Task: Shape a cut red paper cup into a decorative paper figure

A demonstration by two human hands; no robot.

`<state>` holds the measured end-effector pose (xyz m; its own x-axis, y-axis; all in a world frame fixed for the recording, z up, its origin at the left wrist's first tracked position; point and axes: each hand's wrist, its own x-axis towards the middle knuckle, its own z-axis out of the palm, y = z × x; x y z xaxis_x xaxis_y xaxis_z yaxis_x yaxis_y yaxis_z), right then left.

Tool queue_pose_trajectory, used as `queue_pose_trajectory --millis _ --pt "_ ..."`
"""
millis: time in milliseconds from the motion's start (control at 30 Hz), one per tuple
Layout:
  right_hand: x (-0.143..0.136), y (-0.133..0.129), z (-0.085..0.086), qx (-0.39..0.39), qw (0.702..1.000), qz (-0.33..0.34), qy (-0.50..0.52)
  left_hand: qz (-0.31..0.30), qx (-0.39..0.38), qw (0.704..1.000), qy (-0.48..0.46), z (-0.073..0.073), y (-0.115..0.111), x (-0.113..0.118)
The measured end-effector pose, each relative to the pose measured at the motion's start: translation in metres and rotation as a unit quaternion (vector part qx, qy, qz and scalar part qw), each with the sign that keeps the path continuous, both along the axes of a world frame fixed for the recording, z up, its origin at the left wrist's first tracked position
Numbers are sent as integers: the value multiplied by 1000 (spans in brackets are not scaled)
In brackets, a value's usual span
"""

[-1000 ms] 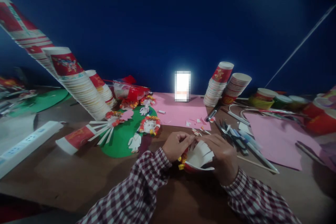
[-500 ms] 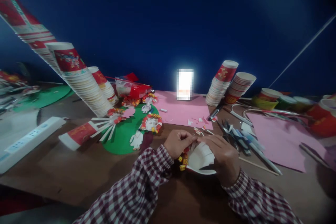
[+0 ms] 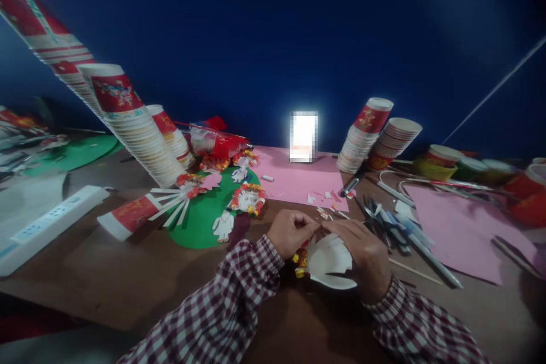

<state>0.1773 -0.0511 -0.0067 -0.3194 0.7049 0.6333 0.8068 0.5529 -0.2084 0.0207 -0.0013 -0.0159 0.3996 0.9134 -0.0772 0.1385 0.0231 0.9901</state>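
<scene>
A cut white paper cup (image 3: 328, 259) with red and yellow curled strips (image 3: 301, 264) along its left side is between my hands, low in the centre. My left hand (image 3: 292, 233) pinches the cup's far edge with thumb and forefinger. Closed round the right side of the cup is my right hand (image 3: 362, 250), its fingertips meeting the left ones at the far edge. The fingertips partly hide that edge. To the left, a green paper disc (image 3: 191, 233) bears curled wreaths (image 3: 248, 199) and a white paper figure (image 3: 223, 226).
Tall cup stacks (image 3: 140, 131) lean at the left, with shorter ones (image 3: 360, 133) at the back right. A power strip (image 3: 51, 227) lies far left. Pink sheets (image 3: 290, 185), a bright blurred screen (image 3: 303, 136), pens and tools (image 3: 384, 227) and a fallen cup (image 3: 130, 216) are on the table.
The cup has tilted slightly, showing more of its white inside. Both hands keep their hold, and the view has shifted a little.
</scene>
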Motion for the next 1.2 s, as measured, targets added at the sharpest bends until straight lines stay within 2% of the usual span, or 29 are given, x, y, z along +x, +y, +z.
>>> queue_pose_trajectory --millis 367,600,900,1067,1200 --pt "3 1 -2 -32 999 13 20 20 7 1000 -9 -3 0 1" --pt "2 1 2 -75 996 18 46 19 -36 999 -35 -3 2 0" --pt "1 1 3 -89 993 53 55 -6 45 998 -33 -1 2 -3" --pt "1 3 3 -84 992 59 69 -19 40 999 -16 3 0 -4" --pt "0 3 3 -97 991 43 85 -39 30 998 -43 2 0 -1"
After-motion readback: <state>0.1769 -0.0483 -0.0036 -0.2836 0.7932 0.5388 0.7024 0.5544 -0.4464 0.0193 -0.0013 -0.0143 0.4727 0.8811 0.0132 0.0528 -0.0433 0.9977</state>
